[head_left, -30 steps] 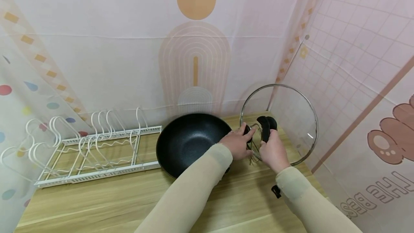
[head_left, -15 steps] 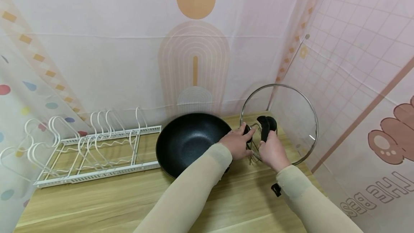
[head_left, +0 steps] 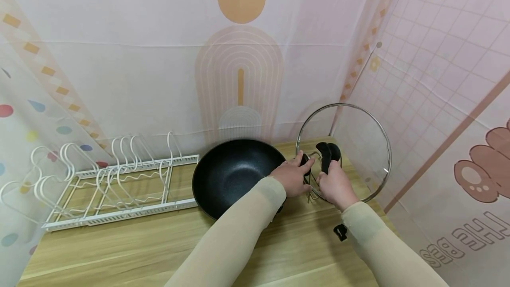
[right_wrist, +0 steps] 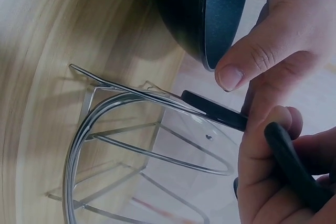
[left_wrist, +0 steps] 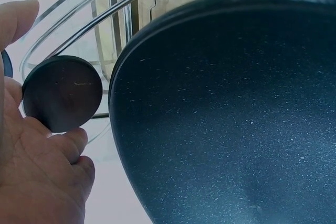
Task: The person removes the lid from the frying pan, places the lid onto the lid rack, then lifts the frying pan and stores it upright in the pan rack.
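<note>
You've got the right hand [head_left: 338,186] curled round the black handle [head_left: 325,157], prob. the glass lid's own; the glass lid [head_left: 364,158] stands on edge at the worktop's right end, by the wall cloth, its lower rim in among the wires of the metal stand [right_wrist: 152,154]; that handle is prob. your best hold, b/c it keeps fingers off the thin rim and lets you set the lean.

Your left hand [head_left: 291,177] has fingers spread, touching the black disc [left_wrist: 63,94] that sits by the stand's wires, w/ no fist closed round it; how hard it presses you can't tell; looks like a steadying touch, since a light wire frame could skid or tip under a big upright lid.

The wok [head_left: 239,176] sits just left of the stand, bowl up, your left forearm crossing over its near right edge; untouched by your fingers afaict; the white rack [head_left: 143,209] lies along the back left, its end right up by the wok, hoops upright, prob. spaced to hold flat pieces on edge; all on the wood-look worktop [head_left: 139,251].
</note>
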Tool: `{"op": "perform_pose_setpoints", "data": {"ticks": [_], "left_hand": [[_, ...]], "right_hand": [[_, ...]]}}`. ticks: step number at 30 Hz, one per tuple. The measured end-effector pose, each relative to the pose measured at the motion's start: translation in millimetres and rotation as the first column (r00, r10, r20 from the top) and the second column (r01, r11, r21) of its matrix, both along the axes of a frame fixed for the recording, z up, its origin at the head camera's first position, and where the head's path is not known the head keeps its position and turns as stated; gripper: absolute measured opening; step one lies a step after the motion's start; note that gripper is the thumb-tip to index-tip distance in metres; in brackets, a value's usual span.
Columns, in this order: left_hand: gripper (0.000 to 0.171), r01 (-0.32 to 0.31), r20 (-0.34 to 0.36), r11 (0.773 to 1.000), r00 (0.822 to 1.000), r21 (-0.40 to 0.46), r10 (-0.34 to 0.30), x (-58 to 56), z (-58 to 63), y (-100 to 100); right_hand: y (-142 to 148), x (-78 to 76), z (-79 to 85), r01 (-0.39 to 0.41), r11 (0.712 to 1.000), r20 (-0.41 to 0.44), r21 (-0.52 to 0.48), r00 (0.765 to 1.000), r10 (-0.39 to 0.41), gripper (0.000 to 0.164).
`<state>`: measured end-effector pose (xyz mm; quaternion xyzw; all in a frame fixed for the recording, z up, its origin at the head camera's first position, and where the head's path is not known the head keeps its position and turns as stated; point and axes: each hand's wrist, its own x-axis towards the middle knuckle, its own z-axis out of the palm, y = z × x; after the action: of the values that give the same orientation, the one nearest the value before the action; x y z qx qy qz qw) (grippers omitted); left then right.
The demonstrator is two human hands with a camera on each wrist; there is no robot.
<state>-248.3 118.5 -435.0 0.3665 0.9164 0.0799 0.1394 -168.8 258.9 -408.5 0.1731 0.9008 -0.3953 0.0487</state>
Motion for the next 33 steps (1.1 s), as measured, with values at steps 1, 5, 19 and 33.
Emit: {"op": "perform_pose_setpoints", "data": {"ticks": [1, 5, 19, 33], "left_hand": [[0.086, 0.000, -0.002, 1.000, 1.000, -0.001, 0.000, 0.0, -0.2, 0.0], [0.087, 0.002, -0.005, 1.000, 1.000, 0.001, -0.002, 0.0, -0.2, -0.1], [0.086, 0.014, -0.010, 1.000, 1.000, -0.004, -0.014, -0.3, 0.8, -0.5], [0.086, 0.022, -0.006, 1.000, 1.000, -0.002, -0.022, -4.9, -3.3, 0.5]], "right_hand": [[0.1, -0.1, -0.3, 0.000, 1.000, -0.003, -0.022, 1.000, 0.000, 0.061], [0.5, -0.7, -0.8, -0.004, 0.998, -0.019, -0.069, 1.000, 0.003, 0.041], [-3.1, -3.4, 1.3, 0.022, 0.986, -0.014, -0.168, 1.000, -0.025, 0.045], [-1.9, -8.2, 1.3, 0.023, 0.972, -0.006, -0.235, 1.000, -0.025, 0.052]]}}
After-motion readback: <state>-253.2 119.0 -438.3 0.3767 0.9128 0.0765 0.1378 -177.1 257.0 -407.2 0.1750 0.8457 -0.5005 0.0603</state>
